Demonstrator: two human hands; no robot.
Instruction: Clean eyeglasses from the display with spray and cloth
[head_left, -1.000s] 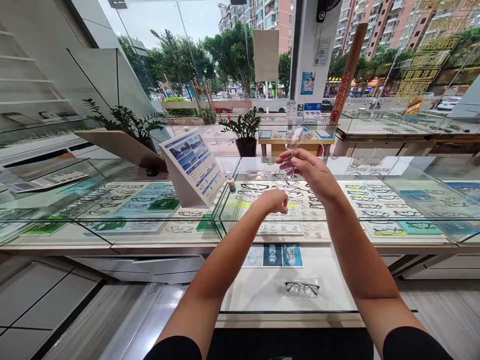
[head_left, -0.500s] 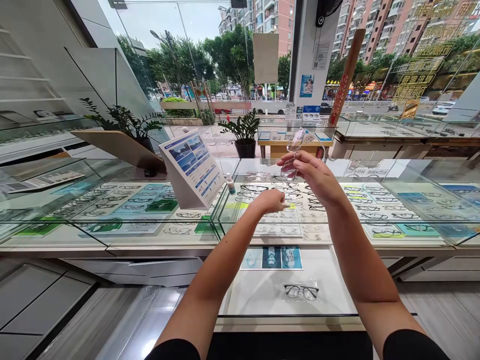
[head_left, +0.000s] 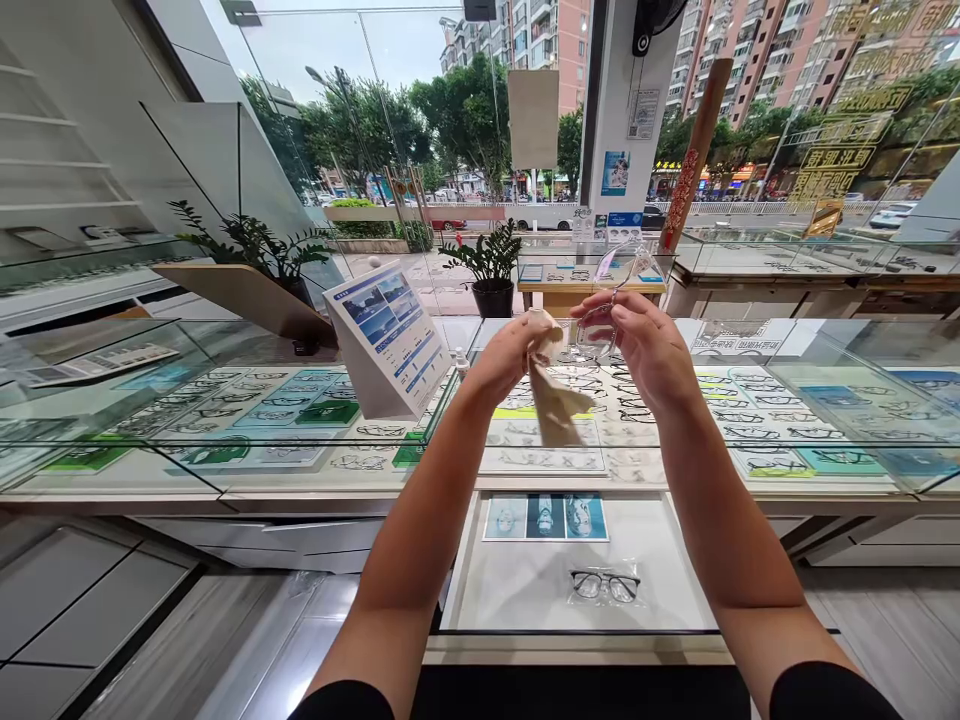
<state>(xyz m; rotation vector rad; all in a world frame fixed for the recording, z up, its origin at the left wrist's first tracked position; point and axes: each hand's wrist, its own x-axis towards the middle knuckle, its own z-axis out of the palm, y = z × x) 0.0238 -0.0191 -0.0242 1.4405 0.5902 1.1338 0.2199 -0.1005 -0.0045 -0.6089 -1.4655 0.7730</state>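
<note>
A beige cloth hangs from my left hand, its top bunched in the closed fingers and its lower end falling loose over the glass counter. My right hand pinches a pair of thin-rimmed glasses by the frame. One clear lens stands above the fingers and the other sits below them, partly hidden by the hand. The cloth and the glasses are a short way apart, both above the counter.
Rows of spectacle frames lie inside the glass display counter. A tent-shaped printed card and a small bottle stand on it at left. Below, an open white drawer holds black-rimmed glasses in clear wrap and a photo card.
My left hand has risen from low over the counter, bringing the beige cloth up close to the glasses. My right hand has shifted slightly right, with the glasses turned a little.
</note>
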